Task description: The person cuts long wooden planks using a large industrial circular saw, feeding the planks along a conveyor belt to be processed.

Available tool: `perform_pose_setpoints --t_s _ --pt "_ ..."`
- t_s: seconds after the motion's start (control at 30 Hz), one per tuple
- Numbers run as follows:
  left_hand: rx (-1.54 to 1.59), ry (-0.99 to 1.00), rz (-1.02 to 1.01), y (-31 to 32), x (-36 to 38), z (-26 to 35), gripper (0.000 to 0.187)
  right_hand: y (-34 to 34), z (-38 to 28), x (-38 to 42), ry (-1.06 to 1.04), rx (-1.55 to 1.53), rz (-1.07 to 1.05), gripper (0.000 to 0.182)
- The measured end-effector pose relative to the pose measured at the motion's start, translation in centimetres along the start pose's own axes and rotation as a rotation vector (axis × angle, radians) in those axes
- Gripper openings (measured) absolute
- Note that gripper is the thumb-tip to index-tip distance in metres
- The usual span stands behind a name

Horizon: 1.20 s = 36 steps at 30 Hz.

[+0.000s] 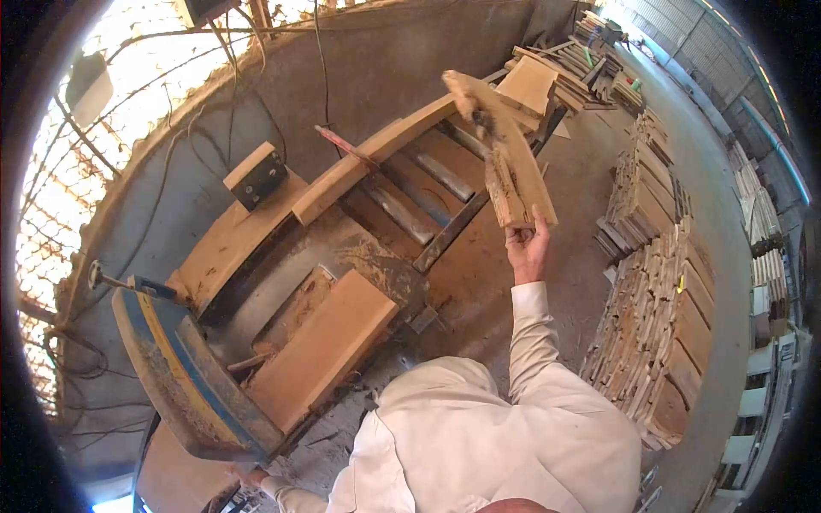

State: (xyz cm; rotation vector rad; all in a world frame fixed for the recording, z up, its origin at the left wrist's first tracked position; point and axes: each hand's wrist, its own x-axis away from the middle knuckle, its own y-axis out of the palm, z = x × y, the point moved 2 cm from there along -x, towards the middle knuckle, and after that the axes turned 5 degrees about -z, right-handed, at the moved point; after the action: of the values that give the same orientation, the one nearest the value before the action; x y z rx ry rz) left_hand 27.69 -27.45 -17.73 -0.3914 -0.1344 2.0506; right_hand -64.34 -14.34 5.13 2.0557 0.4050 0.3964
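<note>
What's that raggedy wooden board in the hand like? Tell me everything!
The wooden board is pale brown, with one fairly smooth edge. Its other edge is ragged, with dark, cracked patches, and its far end looks narrower. It slants away from the person, and the right grip holds its near end. Part of the roller table shows beyond it; I can't tell whether they touch.
</note>
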Motion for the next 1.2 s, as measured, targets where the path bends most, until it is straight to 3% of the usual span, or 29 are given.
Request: perform_pose_setpoints --t_s 0.13,0.2,0.23,0.3,0.33,0.43,0.47,0.53,0.57,0.6,0.63,0.7,0.77,0.83,0.93,1.0,1.1,1.2 --pt "-0.059 -0.018 0.036 1.6 -0.6 1.5 0.065 3.6 -1.0 -8.3 -0.084 -0.074 -0.131 0.030" --pt "-0.078 -0.022 0.055 2.3 -0.7 2.1 0.066 3.8 -2.0 -14.8 -0.279 0.221 -0.297 0.036" --pt "-0.092 -0.024 0.059 2.5 -0.8 2.1 0.066 4.3 -2.5 -19.3 -0.280 0.207 -0.358 0.046" --pt "-0.116 -0.031 0.068 3.0 -0.7 2.4 0.066 6.6 -3.2 -27.1 -0.561 0.706 -0.436 0.052" --pt "-0.122 -0.023 0.065 3.8 -0.8 2.5 0.066 7.7 -3.6 -28.5 -0.831 1.231 -0.420 0.048" --pt "-0.152 -0.032 0.050 5.0 -1.9 2.5 0.067 12.8 -2.1 -27.7 0.030 0.417 0.126 0.047" --pt "-0.164 -0.042 0.040 5.3 -2.2 2.4 0.067 12.0 -0.6 -28.0 0.064 0.463 0.070 0.046" --pt "-0.180 -0.083 0.059 3.2 -2.5 0.4 0.068 7.8 3.9 -27.5 -0.039 0.708 -0.389 0.045" --pt "-0.195 -0.115 0.085 1.5 -2.3 -1.3 0.068 5.9 6.3 -26.5 -0.068 0.770 -0.597 0.045" --pt "-0.218 -0.158 0.121 0.3 -1.1 -1.6 0.068 8.6 8.2 -20.3 0.062 0.897 -0.591 0.046" --pt "-0.236 -0.201 0.168 -0.6 -0.2 -2.5 0.069 8.7 10.6 -17.0 0.135 0.952 -0.719 0.047" --pt "-0.214 -0.272 0.291 -1.4 1.6 -1.3 0.069 8.2 16.9 -11.0 0.226 1.086 -0.625 0.042" --pt "-0.151 -0.332 0.378 -0.9 1.9 -0.2 0.070 8.4 22.7 -3.5 0.303 1.208 -0.834 0.038" --pt "-0.081 -0.372 0.422 0.1 1.0 0.5 0.071 8.7 27.7 3.9 0.052 1.371 -1.214 0.034" --pt "-0.011 -0.410 0.466 0.9 0.5 1.1 0.072 8.8 34.8 14.9 0.340 1.411 -1.428 0.034" --pt "0.026 -0.419 0.490 1.3 0.1 1.1 0.073 7.9 40.6 19.7 0.274 1.354 -1.608 0.040" --pt "0.054 -0.422 0.502 1.5 0.0 0.3 0.074 9.9 45.2 25.5 0.419 1.651 -1.744 0.041" --pt "0.017 -0.394 0.563 1.3 1.4 -1.2 0.076 10.1 47.6 28.2 0.222 1.520 -1.851 0.046"
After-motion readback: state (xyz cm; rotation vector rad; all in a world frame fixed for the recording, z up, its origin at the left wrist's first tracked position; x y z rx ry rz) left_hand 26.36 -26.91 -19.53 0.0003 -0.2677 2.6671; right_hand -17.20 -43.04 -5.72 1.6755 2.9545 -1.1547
